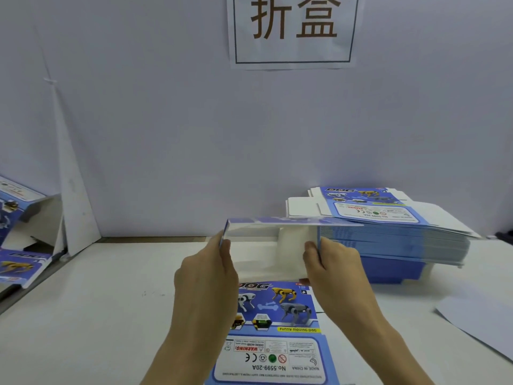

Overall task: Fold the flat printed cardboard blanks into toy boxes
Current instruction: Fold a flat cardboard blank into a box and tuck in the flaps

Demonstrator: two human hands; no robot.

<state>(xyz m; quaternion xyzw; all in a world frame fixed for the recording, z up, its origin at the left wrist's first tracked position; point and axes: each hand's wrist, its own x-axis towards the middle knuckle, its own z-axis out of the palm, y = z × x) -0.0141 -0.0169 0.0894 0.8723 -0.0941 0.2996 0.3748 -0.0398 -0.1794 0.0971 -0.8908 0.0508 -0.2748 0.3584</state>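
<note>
While both grips are busy on one blank, the biggest thing in shot is the pale partition [166,134] standing along the back of the white counter [97,315], with a paper sign [291,31] up top showing two big brown characters in a frame. Off to the right there's a fat stack of flat blanks [394,237], printed side up. It sits just beside the work, so the raised part of the blank overlaps its near corner from this angle. A tall white triangular brace [72,190] stands against the partition on the left, and a loose pale sheet [477,323] lies on the counter at the far right. The blank being folded [277,315] is dead centre: the printed robot-dog panel lies flat on the counter toward the person, and the far half is stood up with its white inside facing the camera. The left grip [205,276] pinches the left side wall, thumb on the white inside, and the right grip [336,268] pinches the right side wall the same way, so the half-made box sits between the two. Container-wise, the stack rests on a blue tray-like base [388,272], can't tell what's in it, and a few made-up boxes [19,266] lie tilted at the left edge, contents hidden.
</note>
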